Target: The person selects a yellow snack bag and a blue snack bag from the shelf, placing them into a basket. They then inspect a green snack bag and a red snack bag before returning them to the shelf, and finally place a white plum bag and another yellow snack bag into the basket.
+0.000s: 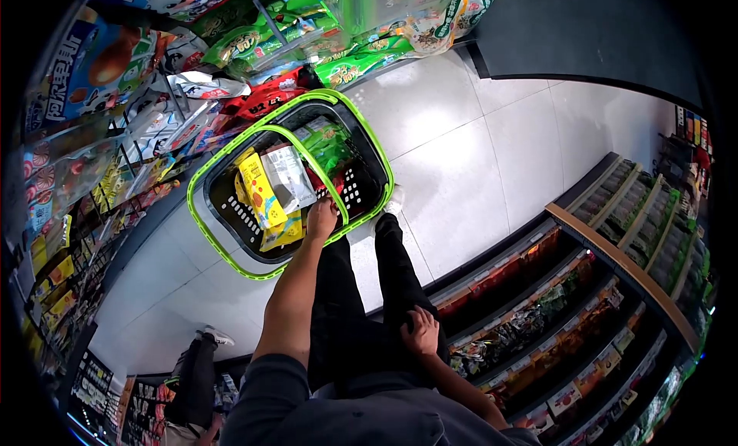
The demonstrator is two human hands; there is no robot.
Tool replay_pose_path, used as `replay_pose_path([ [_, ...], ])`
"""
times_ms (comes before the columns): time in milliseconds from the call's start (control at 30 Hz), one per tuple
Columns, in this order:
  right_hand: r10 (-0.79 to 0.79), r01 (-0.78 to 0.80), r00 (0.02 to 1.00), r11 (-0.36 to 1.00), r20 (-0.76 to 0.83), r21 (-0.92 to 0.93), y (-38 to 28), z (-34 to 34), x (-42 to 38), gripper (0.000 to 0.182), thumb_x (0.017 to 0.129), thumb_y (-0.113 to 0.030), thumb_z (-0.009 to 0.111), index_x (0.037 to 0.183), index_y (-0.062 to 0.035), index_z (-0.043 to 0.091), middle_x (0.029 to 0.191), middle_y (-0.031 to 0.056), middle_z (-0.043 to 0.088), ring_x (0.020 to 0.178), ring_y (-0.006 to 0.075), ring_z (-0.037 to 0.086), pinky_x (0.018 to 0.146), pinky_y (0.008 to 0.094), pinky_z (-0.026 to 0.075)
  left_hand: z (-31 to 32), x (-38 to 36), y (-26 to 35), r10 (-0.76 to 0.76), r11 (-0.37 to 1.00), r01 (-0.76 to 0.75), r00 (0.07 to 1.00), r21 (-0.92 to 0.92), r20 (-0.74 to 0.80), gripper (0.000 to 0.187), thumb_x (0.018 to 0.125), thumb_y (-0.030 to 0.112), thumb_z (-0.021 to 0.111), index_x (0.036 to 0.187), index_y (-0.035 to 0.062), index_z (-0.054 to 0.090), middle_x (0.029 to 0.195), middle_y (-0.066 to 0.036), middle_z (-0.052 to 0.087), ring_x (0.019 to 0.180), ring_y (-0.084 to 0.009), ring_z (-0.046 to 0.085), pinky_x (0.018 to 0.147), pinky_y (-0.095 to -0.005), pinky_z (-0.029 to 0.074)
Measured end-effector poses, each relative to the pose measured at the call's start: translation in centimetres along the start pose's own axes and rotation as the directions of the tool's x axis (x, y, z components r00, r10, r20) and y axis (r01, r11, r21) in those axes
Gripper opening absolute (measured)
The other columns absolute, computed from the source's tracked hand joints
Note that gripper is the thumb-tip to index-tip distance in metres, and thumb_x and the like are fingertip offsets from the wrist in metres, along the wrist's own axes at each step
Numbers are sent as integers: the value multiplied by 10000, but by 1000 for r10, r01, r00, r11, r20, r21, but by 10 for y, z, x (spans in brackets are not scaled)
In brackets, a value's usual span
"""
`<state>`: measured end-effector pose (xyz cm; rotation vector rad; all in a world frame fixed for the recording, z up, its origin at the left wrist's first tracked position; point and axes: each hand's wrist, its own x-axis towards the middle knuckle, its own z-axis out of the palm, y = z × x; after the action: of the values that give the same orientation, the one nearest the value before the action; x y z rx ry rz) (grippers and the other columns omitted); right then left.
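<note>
My left hand (322, 218) reaches over the near rim of a black shopping basket (363, 150) with bright green edging. Its fingers are curled inside, by a silver-white packet (287, 177) and close to the green carrying handle (310, 160). What they hold, if anything, is hidden. Yellow snack packets (260, 189) lie to the left of the silver-white one. A green packet (328, 145) is at the far side, with a bit of red packaging below it. My right hand (420, 332) rests on my thigh, fingers apart, holding nothing.
Hanging snack bags (369, 58) line the rack beyond the basket and down the left. Stepped shelves (530, 315) of small packets stand at the right. Pale floor tiles (453, 150) lie between. Another person's leg (192, 377) shows at lower left.
</note>
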<state>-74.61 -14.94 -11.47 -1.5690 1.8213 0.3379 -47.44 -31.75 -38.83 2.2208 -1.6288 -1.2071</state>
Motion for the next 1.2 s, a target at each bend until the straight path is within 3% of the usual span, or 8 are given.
replay_pose_path([
  [200, -41, 40, 999, 999, -33, -17, 15, -9, 7, 377, 746, -223, 633, 1093, -82, 590, 1237, 131, 571, 1175, 304, 501, 964, 455, 381, -33, -40, -3, 7, 994, -46, 934, -102, -357, 66, 782, 52, 626, 824, 96, 650, 752, -146, 635, 697, -338, 625, 636, -393, 504],
  [567, -138, 138, 990, 984, -7, 113, 37, -60, 39, 341, 757, -226, 626, 1053, -57, 635, 1083, 152, 647, 1040, 341, 596, 906, 441, 473, -148, -176, 127, -71, 947, -88, 881, -310, -467, 86, 781, 6, 646, 856, 49, 654, 806, -148, 650, 722, -308, 631, 671, -360, 503],
  [700, -141, 115, 990, 888, 24, 446, 40, -84, 67, 393, 790, -213, 642, 1120, -5, 596, 1055, 186, 646, 968, 360, 628, 855, 412, 505, -176, -219, 210, -24, 891, -129, 944, -435, -329, 120, 825, -6, 612, 929, 46, 644, 837, -145, 652, 719, -258, 643, 664, -321, 509],
  [867, -268, 327, 945, 762, -186, 560, 13, -162, 86, 468, 794, -152, 655, 1221, -14, 522, 1058, 209, 632, 1000, 327, 624, 864, 395, 496, -178, -241, 292, 136, 850, -236, 962, -470, -237, 185, 827, -23, 584, 978, 61, 651, 878, -161, 653, 778, -290, 647, 705, -326, 503],
  [933, -496, 705, 705, 568, -507, 424, 3, -208, 89, 515, 804, -164, 634, 1269, 1, 487, 1128, 221, 594, 959, 344, 627, 850, 396, 508, -184, -247, 325, 178, 859, -247, 965, -449, -190, 202, 830, -26, 568, 992, 61, 651, 891, -160, 652, 795, -292, 646, 720, -331, 500],
  [967, -493, 711, 698, 569, -520, 414, -2, -234, 83, 515, 804, -164, 634, 1269, 1, 487, 1128, 221, 594, 959, 344, 627, 850, 396, 508, -185, -248, 339, 230, 860, -266, 964, -436, -135, 197, 844, -29, 561, 998, 57, 649, 872, -141, 652, 791, -240, 633, 719, -311, 489],
  [1033, -499, 573, 812, 584, -303, 575, -6, -282, 73, 528, 807, -161, 647, 1282, 1, 485, 1109, 204, 604, 939, 286, 642, 821, 353, 520, -184, -244, 364, 327, 855, -333, 941, -396, -86, 197, 853, -25, 551, 1004, 55, 647, 879, -131, 660, 801, -221, 643, 723, -309, 491],
  [1200, -632, 516, 768, 514, -104, 685, 10, -327, 73, 444, 826, -133, 657, 1241, -24, 543, 1059, 113, 648, 963, 195, 617, 875, 312, 474, -209, -247, 425, 422, 858, -425, 903, -290, -75, 167, 826, 7, 560, 969, 58, 630, 910, -156, 654, 814, -331, 637, 718, -377, 501],
])
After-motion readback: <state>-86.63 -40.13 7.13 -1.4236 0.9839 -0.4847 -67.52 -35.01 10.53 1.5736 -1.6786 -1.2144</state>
